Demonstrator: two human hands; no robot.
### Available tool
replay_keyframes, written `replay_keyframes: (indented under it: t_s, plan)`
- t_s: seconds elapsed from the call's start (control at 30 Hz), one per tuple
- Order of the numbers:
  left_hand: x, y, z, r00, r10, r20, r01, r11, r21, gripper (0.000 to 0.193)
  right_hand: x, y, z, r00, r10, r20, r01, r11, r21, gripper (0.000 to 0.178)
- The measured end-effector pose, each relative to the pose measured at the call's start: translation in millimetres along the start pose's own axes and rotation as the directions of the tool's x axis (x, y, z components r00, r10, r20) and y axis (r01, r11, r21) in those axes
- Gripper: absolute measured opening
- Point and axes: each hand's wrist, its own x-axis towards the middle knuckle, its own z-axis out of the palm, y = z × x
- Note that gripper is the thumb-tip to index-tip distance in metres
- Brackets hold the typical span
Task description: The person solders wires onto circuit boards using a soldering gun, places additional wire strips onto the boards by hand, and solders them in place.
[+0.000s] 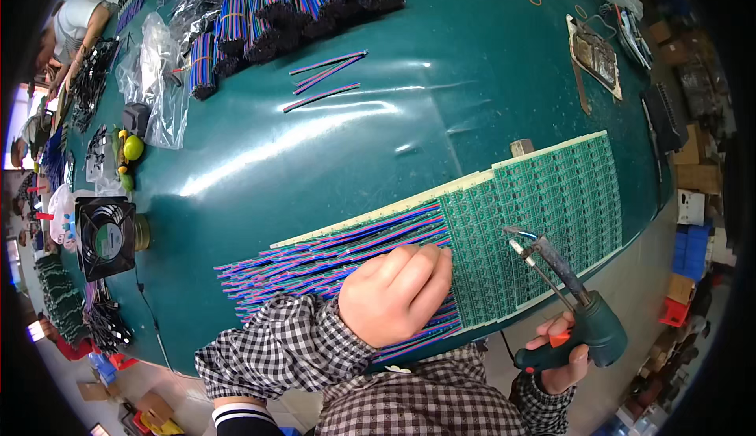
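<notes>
My right hand grips the handle of a dark green soldering gun. Its metal tip and thin feed tube reach left over a panel of small green circuit boards. Rows of thin blue, pink and black ribbon wires run leftward from the boards' left part. On top of these wires, at the edge of the bare boards, lies my left hand with its fingers curled closed. What its fingertips pinch, if anything, is hidden under the hand.
Tied bundles of ribbon wires lie at the far side, with a few loose wire strips nearer. A black fan stands at left near plastic bags. A stained metal tray lies far right. Other people work at left.
</notes>
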Motion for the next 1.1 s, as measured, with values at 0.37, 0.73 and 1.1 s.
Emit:
replay_keyframes:
  t_s: [0.37, 0.73, 1.1]
  plan:
    - [3.4, 3.9, -5.2, 0.998, -0.042, 0.043, 0.044, 0.998, -0.043, 0.040, -3.0, -1.8, 1.0, 0.999, 0.034, 0.018, -0.034, 0.999, 0.005, 0.079]
    - [3.3, 1.7, -4.4, 0.995, -0.084, 0.054, 0.090, 0.989, -0.115, 0.042, -3.3, -7.7, 11.6, 0.990, 0.077, 0.115, -0.067, 0.994, -0.091, 0.073]
    - [4.3, 0.2, -4.7, 0.996, -0.073, 0.054, 0.079, 0.989, -0.123, 0.042, -9.5, 2.5, 11.2, 0.993, 0.057, 0.103, -0.038, 0.984, -0.177, 0.065]
